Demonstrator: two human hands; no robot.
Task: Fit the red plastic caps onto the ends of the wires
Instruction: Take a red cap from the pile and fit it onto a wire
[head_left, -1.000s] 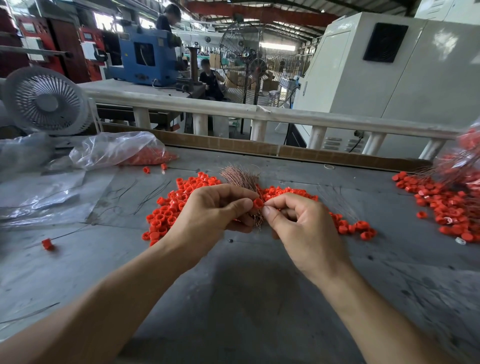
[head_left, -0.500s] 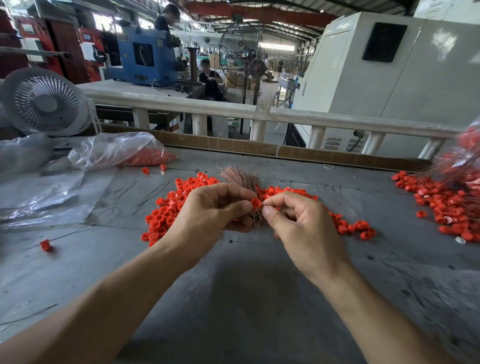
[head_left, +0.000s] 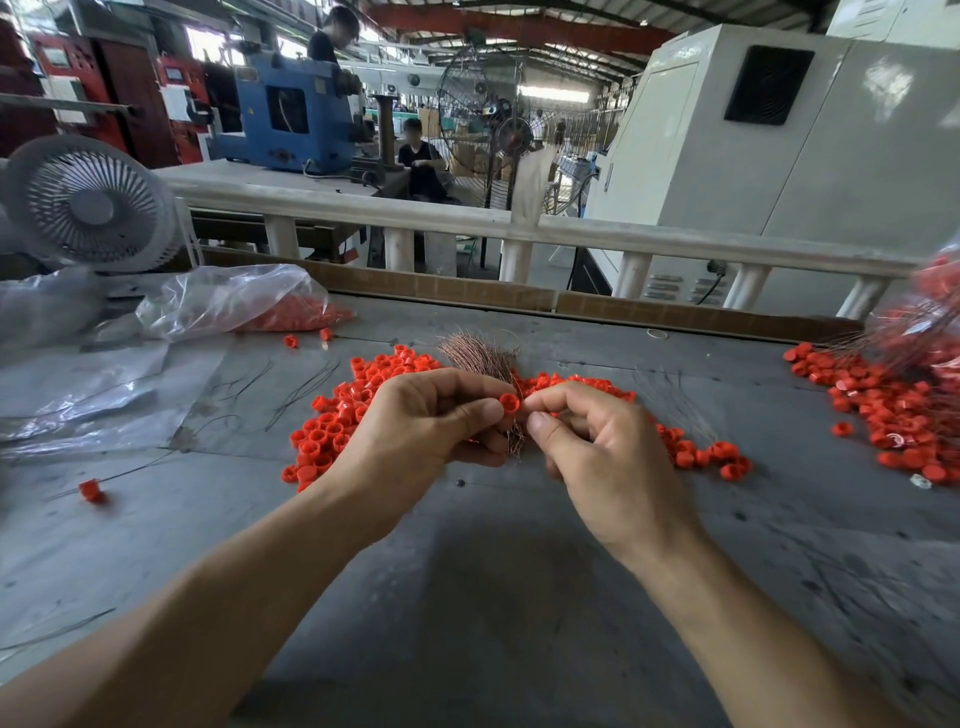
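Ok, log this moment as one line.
left hand: holds wires, pinches cap | right hand: pinching at cap | loose caps on table

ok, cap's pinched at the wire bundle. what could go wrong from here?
1. The small red plastic cap is held only at the left hand fingertips; it could slip into the loose red cap pile.
2. The left hand also grips the copper wire bundle; the right hand may snag neighbouring strands.
3. Whether the wire end meets the cap is hidden, so it could miss.
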